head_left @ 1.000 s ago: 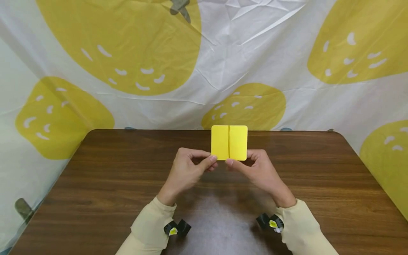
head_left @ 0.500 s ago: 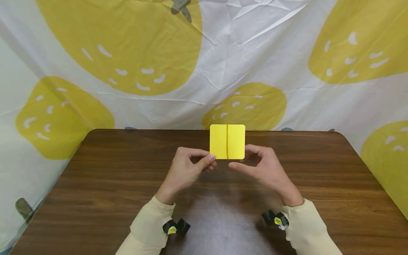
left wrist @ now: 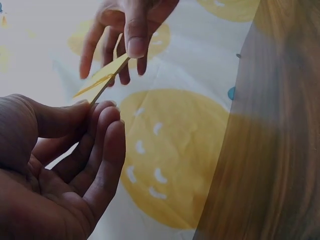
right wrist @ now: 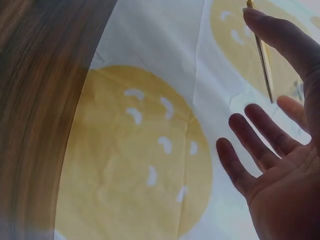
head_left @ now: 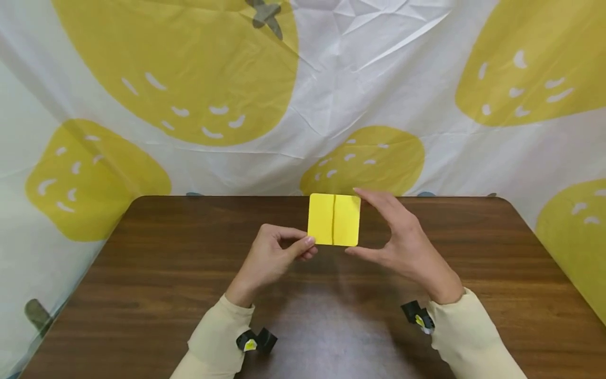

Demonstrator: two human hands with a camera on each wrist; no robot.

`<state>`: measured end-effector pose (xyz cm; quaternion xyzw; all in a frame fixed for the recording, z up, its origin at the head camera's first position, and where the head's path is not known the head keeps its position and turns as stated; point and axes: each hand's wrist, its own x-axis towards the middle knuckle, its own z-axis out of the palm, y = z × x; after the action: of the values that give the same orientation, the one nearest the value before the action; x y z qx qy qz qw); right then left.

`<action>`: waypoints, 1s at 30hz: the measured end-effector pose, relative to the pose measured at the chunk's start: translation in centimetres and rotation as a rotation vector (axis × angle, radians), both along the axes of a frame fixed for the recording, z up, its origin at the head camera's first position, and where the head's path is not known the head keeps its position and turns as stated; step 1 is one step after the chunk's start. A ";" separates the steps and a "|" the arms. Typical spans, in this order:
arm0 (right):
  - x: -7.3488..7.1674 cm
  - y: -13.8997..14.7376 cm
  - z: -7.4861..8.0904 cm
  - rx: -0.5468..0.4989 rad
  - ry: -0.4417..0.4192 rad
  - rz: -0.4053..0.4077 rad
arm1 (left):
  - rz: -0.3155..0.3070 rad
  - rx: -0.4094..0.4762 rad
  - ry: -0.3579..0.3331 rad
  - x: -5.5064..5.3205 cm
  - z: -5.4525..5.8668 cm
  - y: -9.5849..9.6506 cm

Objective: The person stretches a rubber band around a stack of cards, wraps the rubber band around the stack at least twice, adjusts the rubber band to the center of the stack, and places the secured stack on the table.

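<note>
A thin yellow square card (head_left: pixel 322 218) with rounded corners and a dark line down its middle is held up above the table. My left hand (head_left: pixel 267 258) pinches its lower left corner between thumb and fingers. Around the right side my right hand (head_left: pixel 412 245) is spread wide, index fingertip at the upper right corner and thumb by the lower right corner; whether they touch it I cannot tell. Seen nearly edge-on in the left wrist view, the card (left wrist: pixel 95 91) has a slightly raised strip across its face. The right wrist view shows the fingers (right wrist: pixel 260 135) apart.
The brown wooden table (head_left: pixel 165 295) lies under both hands. Behind it hangs a white cloth (head_left: pixel 227 171) with large yellow fruit shapes, close to the table's far edge. Small black cameras (head_left: pixel 418 318) sit on both sleeves.
My right hand has let go of the card's lower right edge, moved right and spread its index finger up to the top corner. The left hand keeps its pinch; the card has shifted slightly left.
</note>
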<state>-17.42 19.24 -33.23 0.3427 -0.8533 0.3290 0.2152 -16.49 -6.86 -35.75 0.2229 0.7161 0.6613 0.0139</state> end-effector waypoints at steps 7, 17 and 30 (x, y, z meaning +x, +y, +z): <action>-0.4 -0.2 -0.4 0.030 -0.025 -0.001 | 0.012 -0.192 0.078 0.3 0.0 -0.5; -1.0 -0.3 -1.1 0.022 -0.129 0.027 | 0.224 -0.805 0.556 -0.4 2.5 -1.0; -3.4 -0.7 -4.2 0.221 -0.318 -0.006 | 0.104 -0.998 0.490 -4.0 -0.1 -0.6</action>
<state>-20.86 18.54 -37.43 0.3052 -0.9085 0.2827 0.0398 -20.45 -7.47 -35.84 0.3006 0.9348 0.1705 -0.0818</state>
